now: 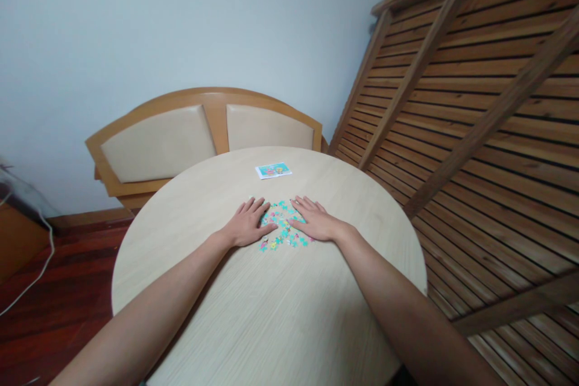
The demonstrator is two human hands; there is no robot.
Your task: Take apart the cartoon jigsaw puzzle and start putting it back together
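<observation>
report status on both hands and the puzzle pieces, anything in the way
Left hand and right hand open, palms down, flanking the puzzle pieces. Pieces loose, scattered. Picture card farther back, out of the way.

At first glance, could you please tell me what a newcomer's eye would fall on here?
Probably the scatter of mostly turquoise puzzle pieces on the pale round table, with the left hand and right hand spread at either side. Beyond them lies a small picture card; a slatted wooden panel dominates the right.
</observation>
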